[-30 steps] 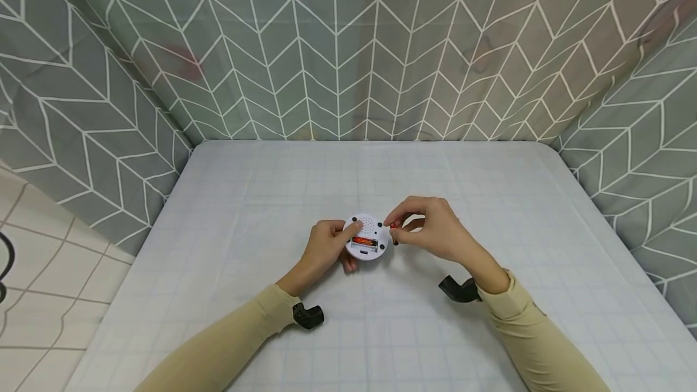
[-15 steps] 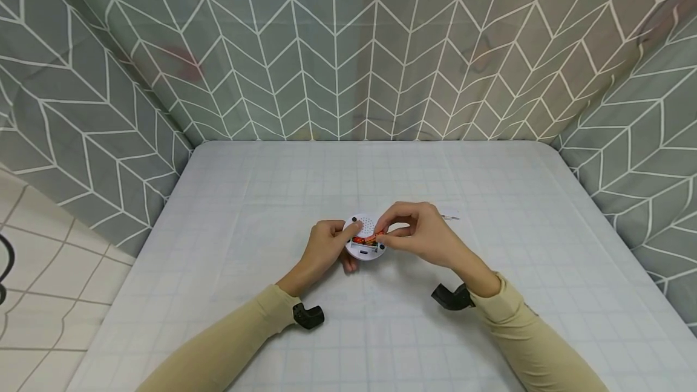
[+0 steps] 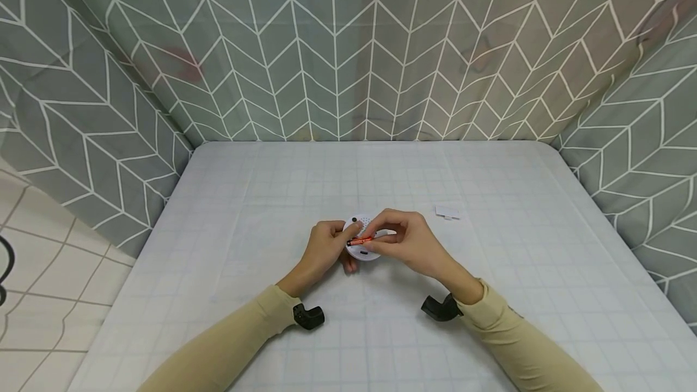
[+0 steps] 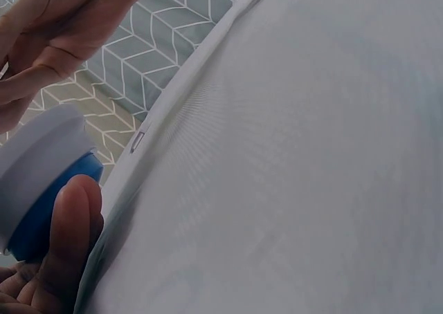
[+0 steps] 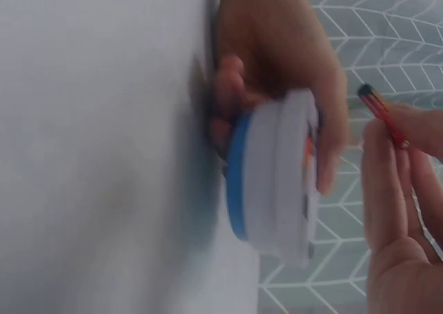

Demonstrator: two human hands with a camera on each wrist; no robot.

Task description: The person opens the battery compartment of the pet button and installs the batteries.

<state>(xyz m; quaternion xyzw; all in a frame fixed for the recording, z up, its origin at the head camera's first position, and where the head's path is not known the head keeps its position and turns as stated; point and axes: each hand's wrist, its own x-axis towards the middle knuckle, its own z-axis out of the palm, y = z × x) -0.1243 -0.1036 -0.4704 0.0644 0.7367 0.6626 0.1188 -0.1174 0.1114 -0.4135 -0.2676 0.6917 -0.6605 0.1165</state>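
My left hand (image 3: 325,245) grips a round white device (image 3: 370,256), thumb across its upturned face and fingers underneath. A blue band (image 4: 55,210) runs around its underside in the left wrist view. Over the face, my right hand (image 3: 405,239) pinches a slim red battery (image 5: 385,115) with a dark end between thumb and fingers. From the head, that battery lies nearly level across the compartment area. In the right wrist view it stands apart from the device, and a bit of orange shows at the face. Most of the compartment is hidden.
A small white battery cover (image 3: 447,212) lies on the white table (image 3: 261,186), beyond my right hand. Black wrist mounts (image 3: 308,316) sit at both cuffs. Grey curtains (image 3: 337,47) with a white chevron pattern hang behind the table and at its sides.
My right hand has moved left from the device's right edge to over its face. The battery has tipped from upright to nearly level. The cover, hidden behind the hand before, now shows.
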